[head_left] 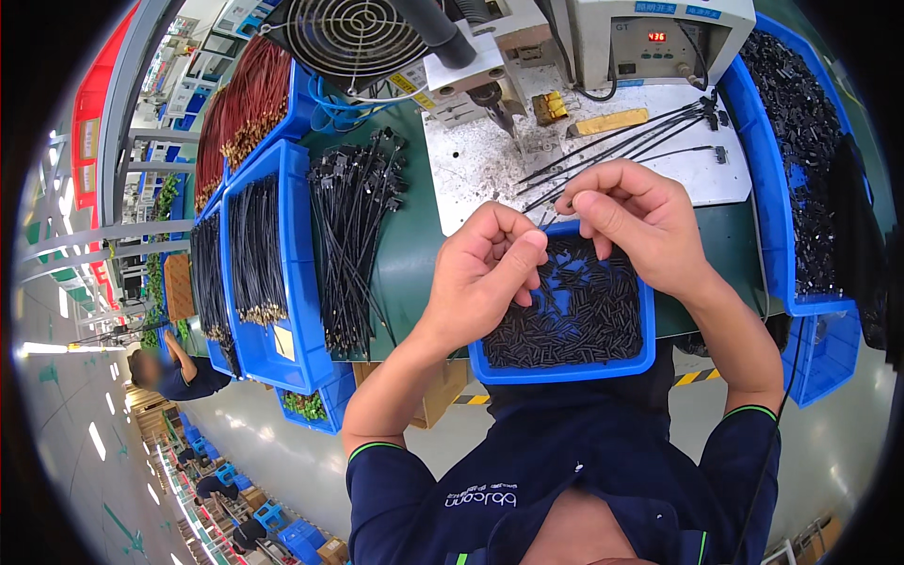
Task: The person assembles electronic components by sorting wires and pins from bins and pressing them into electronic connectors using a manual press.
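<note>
1. Green tabletop [410, 254] spreads under the work, and a co-worker [184, 377] is visible beyond it, off to the person's left.
2. From where I stand, the person's 2 hands meet near the front edge of a white plate [452, 184], above a blue tray [565, 373] of short black sleeves [565, 334].
3. The left hand [485, 278] has its thumb and forefinger pinched on a thin dark strand [546, 222], which sits between the 2 hands.
4. The right hand [645, 221] curls close by, fingertips drawn toward the thumb; I cannot tell what, if anything, it grips.
5. Several black cables [650, 134] lie on the plate beyond the right hand, near a yellowish bar [607, 122].
6. A machine's pointed tool [499, 108] hangs over the plate, beside a control box [650, 47] with a lit red display.
7. Left of the plate lies a bundle of black cables with connectors [353, 226]; to the right stands a blue bin [767, 179] of small black parts [800, 122].
</note>
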The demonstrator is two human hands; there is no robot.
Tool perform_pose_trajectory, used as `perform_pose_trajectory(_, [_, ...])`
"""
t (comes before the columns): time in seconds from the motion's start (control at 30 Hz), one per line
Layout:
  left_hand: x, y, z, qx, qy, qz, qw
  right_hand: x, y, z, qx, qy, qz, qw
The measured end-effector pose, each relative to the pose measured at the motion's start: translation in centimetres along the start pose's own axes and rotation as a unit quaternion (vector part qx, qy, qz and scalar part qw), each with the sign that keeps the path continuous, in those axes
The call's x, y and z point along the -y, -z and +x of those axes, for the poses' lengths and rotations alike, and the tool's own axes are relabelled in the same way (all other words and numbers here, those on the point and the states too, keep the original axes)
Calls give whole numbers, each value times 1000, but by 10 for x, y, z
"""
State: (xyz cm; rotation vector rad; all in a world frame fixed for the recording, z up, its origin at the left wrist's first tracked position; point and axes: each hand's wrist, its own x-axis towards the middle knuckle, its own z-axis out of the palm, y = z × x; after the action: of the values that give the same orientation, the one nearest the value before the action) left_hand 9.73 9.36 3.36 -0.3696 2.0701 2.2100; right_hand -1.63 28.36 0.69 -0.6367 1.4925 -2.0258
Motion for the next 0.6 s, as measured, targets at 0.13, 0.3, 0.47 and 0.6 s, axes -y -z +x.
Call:
perform_pose_trajectory(0.13, [0, -3, 0, -2, 3, 16, 1000, -2, -2, -2, 13, -4, -5, 1000])
perform_pose_trajectory(0.3, [-2, -5, -2, -6, -1, 33, 999, -2, -1, -4, 35, -62, -16, 997])
perform_pose_trajectory(0.47, [-1, -4, -4, 3, -24, 34, 999, -5, 0, -5, 63, -34, -11, 997])
perform_pose_trajectory(0.6, [-8, 1, -5, 28, -6, 4, 1000, 8, 0, -4, 77, 8, -23, 997])
